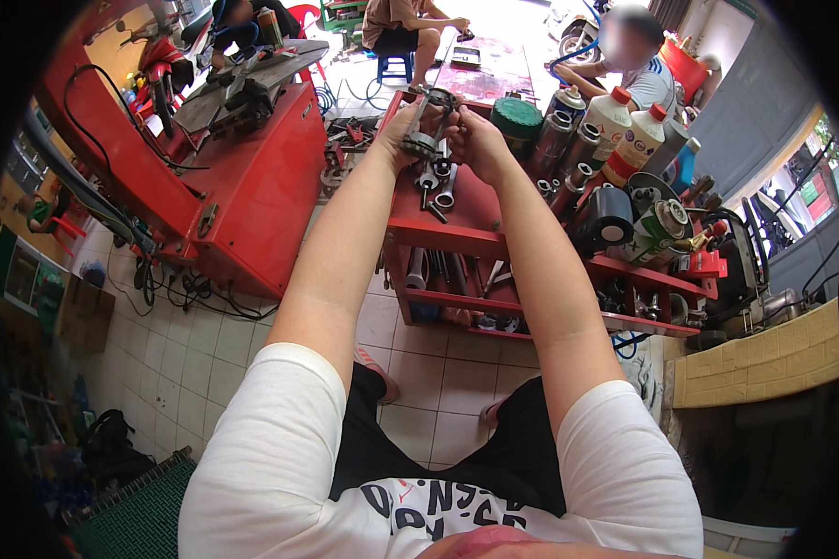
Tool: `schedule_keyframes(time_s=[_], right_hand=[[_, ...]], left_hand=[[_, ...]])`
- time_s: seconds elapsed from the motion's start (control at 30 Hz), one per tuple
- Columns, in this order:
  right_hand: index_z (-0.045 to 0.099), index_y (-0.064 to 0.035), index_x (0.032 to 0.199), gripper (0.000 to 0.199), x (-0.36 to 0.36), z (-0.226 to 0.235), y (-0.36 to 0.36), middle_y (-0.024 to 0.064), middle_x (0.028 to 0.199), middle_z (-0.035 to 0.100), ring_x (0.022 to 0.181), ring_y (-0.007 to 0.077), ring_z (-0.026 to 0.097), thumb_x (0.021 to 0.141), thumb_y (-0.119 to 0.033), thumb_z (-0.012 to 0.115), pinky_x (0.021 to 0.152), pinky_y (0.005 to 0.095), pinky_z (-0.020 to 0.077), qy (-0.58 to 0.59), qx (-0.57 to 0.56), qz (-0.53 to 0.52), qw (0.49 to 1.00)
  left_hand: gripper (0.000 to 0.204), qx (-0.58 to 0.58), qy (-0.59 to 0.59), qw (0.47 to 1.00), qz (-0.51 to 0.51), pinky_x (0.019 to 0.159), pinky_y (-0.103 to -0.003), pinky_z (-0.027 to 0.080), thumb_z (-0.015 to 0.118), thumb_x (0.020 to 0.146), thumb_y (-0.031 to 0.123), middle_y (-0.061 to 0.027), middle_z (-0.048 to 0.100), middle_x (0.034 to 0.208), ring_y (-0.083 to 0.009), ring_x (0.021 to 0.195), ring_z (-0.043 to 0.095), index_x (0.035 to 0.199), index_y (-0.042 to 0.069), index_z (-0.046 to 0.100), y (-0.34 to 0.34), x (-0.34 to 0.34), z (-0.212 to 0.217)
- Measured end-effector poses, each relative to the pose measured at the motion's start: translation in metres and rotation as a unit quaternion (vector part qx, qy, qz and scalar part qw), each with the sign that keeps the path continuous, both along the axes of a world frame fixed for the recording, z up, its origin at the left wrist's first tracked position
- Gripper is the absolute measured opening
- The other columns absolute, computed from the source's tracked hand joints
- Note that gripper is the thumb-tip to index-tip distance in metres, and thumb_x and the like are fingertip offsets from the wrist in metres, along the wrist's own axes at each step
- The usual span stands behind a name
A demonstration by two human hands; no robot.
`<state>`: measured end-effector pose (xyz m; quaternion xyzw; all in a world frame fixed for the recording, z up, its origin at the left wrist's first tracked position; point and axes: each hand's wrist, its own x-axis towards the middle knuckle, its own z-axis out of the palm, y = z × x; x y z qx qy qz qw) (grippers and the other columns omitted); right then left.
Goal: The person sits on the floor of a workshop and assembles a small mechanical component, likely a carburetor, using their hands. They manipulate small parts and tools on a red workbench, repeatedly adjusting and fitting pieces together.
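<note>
Above the far end of the red tool cart (445, 236), both arms reach forward to a grey metal machine part (423, 144) with ring-shaped ends. My left hand (398, 133) is closed around its left side. On the right, the fingers of my right hand (476, 144) are bent and pressed together against the part's edge; whether they pinch something small there is too fine to make out. Just below the hands, several wrenches and sockets (446, 191) lie on the cart's top. The part's exact kind is unclear.
Spray cans (552, 140) and red-capped bottles (639, 140) crowd the cart's right side, beside a green tub (516, 118). A red motorcycle lift (252, 205) stands left. Cables (191, 296) trail over the tiles. Other people sit beyond, one on a blue stool (395, 65).
</note>
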<state>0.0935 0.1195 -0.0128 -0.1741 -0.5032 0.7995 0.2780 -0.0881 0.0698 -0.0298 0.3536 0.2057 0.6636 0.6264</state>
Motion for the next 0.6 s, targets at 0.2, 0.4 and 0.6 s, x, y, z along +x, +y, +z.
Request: schedule_keyframes(time_s=[0.2, 0.4, 0.6], right_hand=[[0.06, -0.0188, 0.095, 0.03, 0.0003, 0.0075, -0.0068, -0.0067, 0.072, 0.052, 0.059, 0.0077, 0.041, 0.11, -0.041, 0.047, 0.055, 0.0253, 0.0305, -0.019, -0.005, -0.032, 0.999], [0.06, -0.0178, 0.095, 0.03, -0.0007, 0.0059, -0.009, -0.0066, 0.07, 0.051, 0.056, 0.0073, 0.041, 0.111, -0.039, 0.046, 0.053, 0.0247, 0.0326, -0.006, 0.018, -0.042, 0.999], [0.063, -0.0165, 0.092, 0.039, 0.0003, 0.0035, -0.0046, -0.0088, 0.063, 0.043, 0.052, 0.0073, 0.035, 0.11, -0.046, 0.045, 0.051, 0.026, 0.0329, -0.028, 0.019, -0.047, 0.998]], left_hand=[[0.033, 0.001, 0.011, 1.0, 0.007, 0.084, -0.036, 0.064, 0.062, 0.102, 0.021, -0.0123, 0.073, 0.119, -0.0223, 0.098, 0.074, 0.126, -0.001, 0.064, -0.0001, -0.0002, 0.0019], [0.03, -0.014, 0.004, 1.0, 0.012, 0.084, -0.035, 0.065, 0.063, 0.1, 0.015, -0.0114, 0.073, 0.118, -0.0205, 0.097, 0.075, 0.125, -0.001, 0.065, -0.0051, 0.0017, 0.0034], [0.029, -0.025, 0.007, 1.0, 0.002, 0.083, -0.035, 0.065, 0.062, 0.1, 0.012, -0.0131, 0.075, 0.105, -0.0216, 0.091, 0.075, 0.125, -0.001, 0.065, -0.0046, 0.0038, 0.0042]])
